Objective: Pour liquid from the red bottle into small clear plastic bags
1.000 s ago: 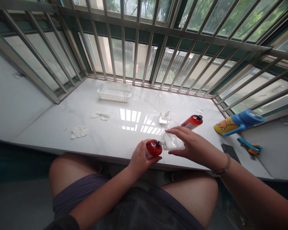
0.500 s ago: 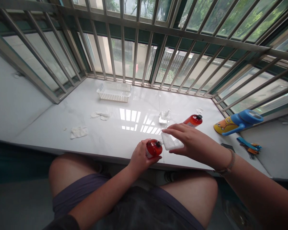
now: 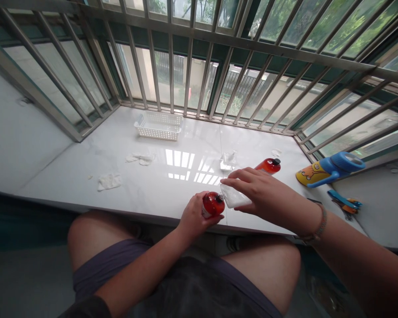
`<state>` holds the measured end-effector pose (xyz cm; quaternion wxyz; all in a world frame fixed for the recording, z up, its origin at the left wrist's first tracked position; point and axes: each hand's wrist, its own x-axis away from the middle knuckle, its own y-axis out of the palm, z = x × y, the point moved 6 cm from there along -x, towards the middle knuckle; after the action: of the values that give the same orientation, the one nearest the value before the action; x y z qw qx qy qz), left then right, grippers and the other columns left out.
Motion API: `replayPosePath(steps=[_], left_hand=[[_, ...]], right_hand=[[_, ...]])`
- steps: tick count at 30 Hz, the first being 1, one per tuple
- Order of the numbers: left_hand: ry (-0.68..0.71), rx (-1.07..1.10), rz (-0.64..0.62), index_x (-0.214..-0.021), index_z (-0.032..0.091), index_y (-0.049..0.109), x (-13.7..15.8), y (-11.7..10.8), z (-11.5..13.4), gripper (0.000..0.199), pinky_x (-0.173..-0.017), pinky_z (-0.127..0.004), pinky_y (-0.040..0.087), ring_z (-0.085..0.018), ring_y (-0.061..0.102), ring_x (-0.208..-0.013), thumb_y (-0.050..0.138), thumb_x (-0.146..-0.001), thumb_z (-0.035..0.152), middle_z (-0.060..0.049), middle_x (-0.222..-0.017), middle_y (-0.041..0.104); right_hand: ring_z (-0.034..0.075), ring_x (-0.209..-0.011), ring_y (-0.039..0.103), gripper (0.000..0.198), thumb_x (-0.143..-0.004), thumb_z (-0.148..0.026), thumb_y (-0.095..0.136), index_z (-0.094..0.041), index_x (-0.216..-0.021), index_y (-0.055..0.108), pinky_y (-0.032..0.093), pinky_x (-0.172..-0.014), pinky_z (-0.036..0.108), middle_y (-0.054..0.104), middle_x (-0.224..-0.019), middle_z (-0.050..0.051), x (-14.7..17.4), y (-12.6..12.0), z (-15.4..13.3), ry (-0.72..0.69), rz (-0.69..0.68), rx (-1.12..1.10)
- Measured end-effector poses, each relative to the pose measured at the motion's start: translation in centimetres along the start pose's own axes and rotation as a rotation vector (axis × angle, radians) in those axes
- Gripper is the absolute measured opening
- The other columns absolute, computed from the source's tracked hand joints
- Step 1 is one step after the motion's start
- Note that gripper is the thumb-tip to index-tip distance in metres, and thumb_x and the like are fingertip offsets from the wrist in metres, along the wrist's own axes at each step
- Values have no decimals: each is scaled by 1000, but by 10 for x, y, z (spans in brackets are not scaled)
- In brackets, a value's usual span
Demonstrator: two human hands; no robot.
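My left hand point(image 3: 196, 214) is wrapped round a red bottle point(image 3: 213, 204) with a dark neck, near the front edge of the white counter. In my right hand point(image 3: 252, 190) is a clear, square-sided bottle point(image 3: 232, 197), tipped on its side so that its mouth meets the neck of the red bottle. I cannot make out any liquid passing between the two. A second red bottle point(image 3: 268, 165) with a black cap lies just beyond my right hand, partly hidden by it. Behind the hands stands a small clear pump top or dispenser point(image 3: 228, 160).
A white perforated basket point(image 3: 158, 128) sits at the back by the barred window. Crumpled white tissues point(image 3: 109, 181) lie on the left of the counter point(image 3: 69, 170). To the right are a blue and yellow water bottle point(image 3: 328, 170) and a blue strap with keys point(image 3: 345, 203).
My right hand and the clear bottle have shifted slightly left, and the clear bottle is tipped further over the red bottle's neck. My left hand stays in place.
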<state>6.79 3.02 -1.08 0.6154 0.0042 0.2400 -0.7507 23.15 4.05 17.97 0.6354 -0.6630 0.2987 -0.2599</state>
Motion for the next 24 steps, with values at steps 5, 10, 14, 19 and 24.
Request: replayPosePath(steps=[5, 10, 14, 19, 24], left_hand=[[-1, 8, -1, -143, 27, 52, 0, 0, 0, 82, -110, -54, 55, -34, 68, -125, 95, -78, 50, -12, -137, 69], [2, 5, -6, -143, 28, 52, 0, 0, 0, 82, -110, -55, 55, -35, 68, -125, 95, -78, 50, -12, -137, 69], [8, -2, -5, -143, 28, 52, 0, 0, 0, 82, -110, -54, 56, -35, 68, -125, 95, -78, 50, -11, -137, 69], [9, -4, 0, -143, 27, 51, 0, 0, 0, 80, -109, -53, 56, -34, 68, -124, 95, -79, 49, -11, -136, 69], [4, -1, 5, -143, 28, 51, -1, 0, -1, 80, -109, -54, 56, -34, 69, -124, 95, -78, 48, -11, -134, 69]], right_hand=[[36, -122, 68, 70, -85, -26, 90, -30, -149, 61, 60, -99, 53, 71, -133, 11, 0, -2, -1, -4, 16, -7], [36, -121, 68, 71, -82, -23, 90, -30, -147, 63, 61, -98, 54, 72, -132, 11, -1, -3, -4, -15, 27, -7], [36, -122, 68, 71, -82, -22, 91, -29, -147, 62, 61, -99, 54, 71, -134, 11, -2, -3, -6, -27, 16, 14], [36, -123, 67, 72, -81, -20, 91, -28, -146, 62, 60, -101, 54, 70, -134, 12, -4, -4, -9, -39, 9, 25], [36, -122, 66, 71, -81, -19, 91, -28, -146, 62, 60, -101, 53, 70, -135, 12, -6, -5, -13, -54, -2, 46]])
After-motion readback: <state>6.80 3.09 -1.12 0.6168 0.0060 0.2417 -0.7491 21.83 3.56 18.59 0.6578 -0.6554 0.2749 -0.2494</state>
